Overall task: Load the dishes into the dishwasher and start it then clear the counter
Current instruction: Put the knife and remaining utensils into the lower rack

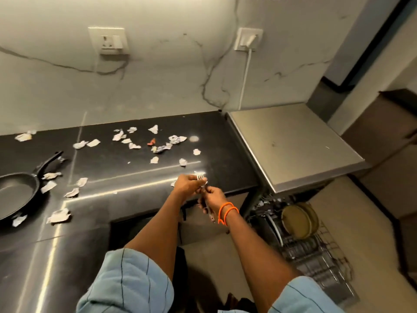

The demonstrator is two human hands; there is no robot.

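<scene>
Striped sleeves point(126, 283) frame both hands: left hand point(186, 182) and right hand point(213, 196) grip cutlery point(200, 177); next, likely the dishwasher rack point(316, 256) lower right.

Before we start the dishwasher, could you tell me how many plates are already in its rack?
2, it seems: two olive plates stand on edge, one behind the other, at the rack's back right. More may be hidden beneath the steel counter.
</scene>
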